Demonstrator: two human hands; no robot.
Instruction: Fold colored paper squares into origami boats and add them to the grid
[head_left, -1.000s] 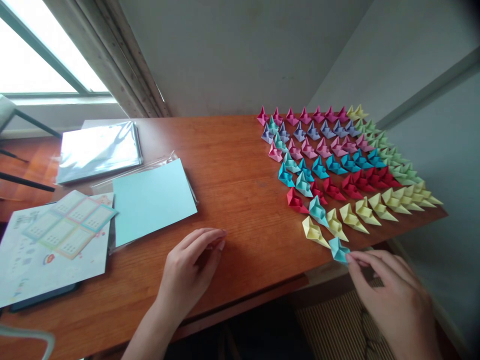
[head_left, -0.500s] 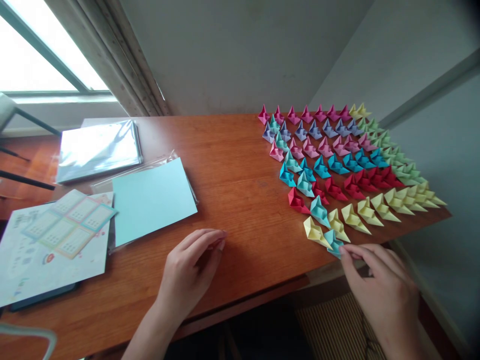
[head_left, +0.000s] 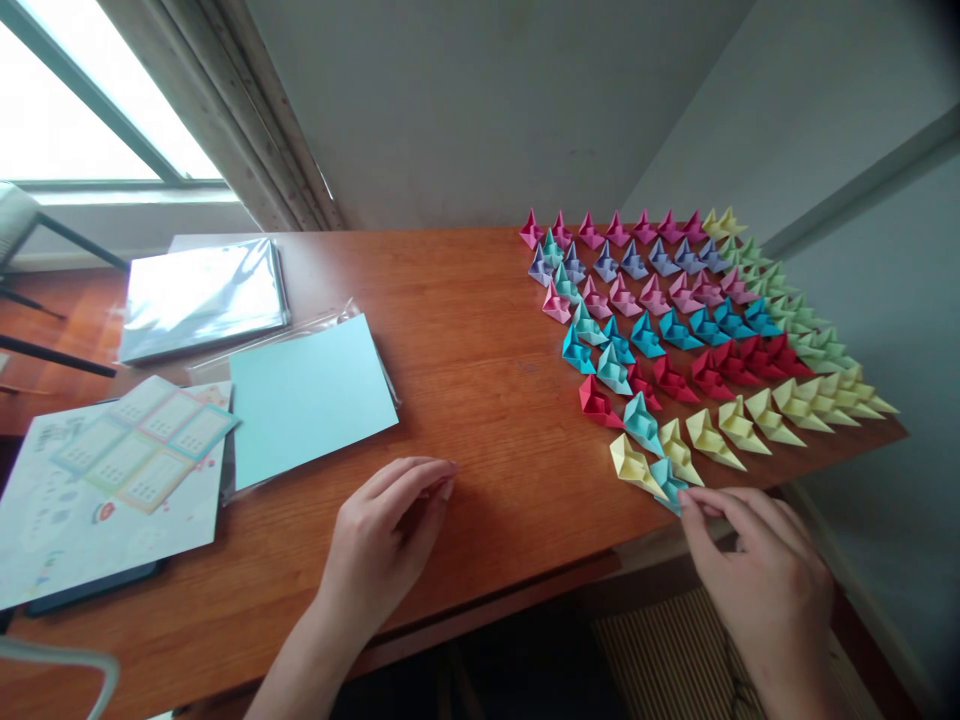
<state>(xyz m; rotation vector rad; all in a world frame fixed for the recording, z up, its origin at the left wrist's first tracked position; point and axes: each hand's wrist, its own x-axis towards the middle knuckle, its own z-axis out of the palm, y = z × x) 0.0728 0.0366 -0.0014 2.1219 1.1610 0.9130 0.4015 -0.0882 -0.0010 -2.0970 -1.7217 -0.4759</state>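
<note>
Between the thumb and fingertips of my right hand (head_left: 757,570) is the tip of a light-blue paper boat (head_left: 666,480), at the table's front edge. A yellow paper boat (head_left: 634,462) sits just left of it. Rows of folded boats in magenta, purple, pink, blue, red and yellow stretch behind, such as a red boat (head_left: 598,402) and a blue boat (head_left: 577,350). A line of light-blue boats (head_left: 641,422) cuts across the rows' left ends. My left hand (head_left: 390,520) rests near the front edge, thumb and fingers pinched together; whether anything is between them is hidden.
A stack of light-blue paper (head_left: 311,400) lies on a clear plastic sleeve at left. Behind it is a plastic-wrapped pack (head_left: 204,300). Printed sheets (head_left: 142,450) lie over a dark flat object at the front left. A white cable (head_left: 67,652) curves at the lower left corner.
The whole view has shifted very slightly. Both hands keep their poses, and the right one still pinches the light-blue boat.
</note>
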